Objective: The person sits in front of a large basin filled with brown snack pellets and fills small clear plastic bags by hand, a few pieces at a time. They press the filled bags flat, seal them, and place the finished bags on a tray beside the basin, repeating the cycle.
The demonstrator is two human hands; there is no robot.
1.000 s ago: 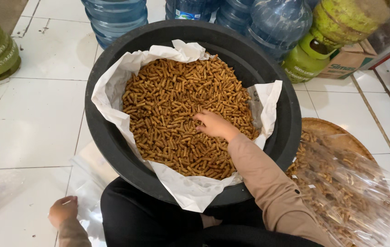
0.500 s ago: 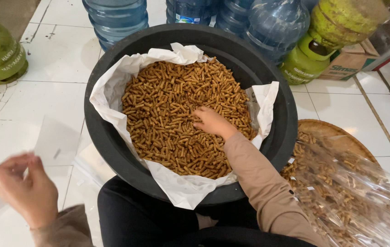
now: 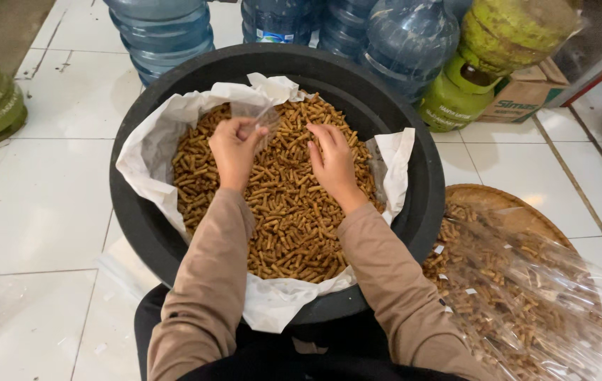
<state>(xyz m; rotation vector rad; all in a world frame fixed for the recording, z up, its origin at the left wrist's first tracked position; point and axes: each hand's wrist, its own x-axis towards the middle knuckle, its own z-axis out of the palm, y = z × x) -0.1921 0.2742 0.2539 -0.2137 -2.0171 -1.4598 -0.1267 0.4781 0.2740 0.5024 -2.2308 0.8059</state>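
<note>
Left hand [image 3: 234,149] over snack sticks [image 3: 280,204] in basin [image 3: 414,212], fingers pinched on clear bag [image 3: 258,116], held just above pile near far rim. Right hand [image 3: 332,161] flat on sticks beside it, fingers together, slightly curled, holding nothing. White paper [image 3: 153,152] lining basin, edges folded over rim. Basin on tiled floor [image 3: 40,204]; bottles [image 3: 163,32] tight against far rim, tray [image 3: 519,282] under plastic touching right rim. Open floor left only.
</note>
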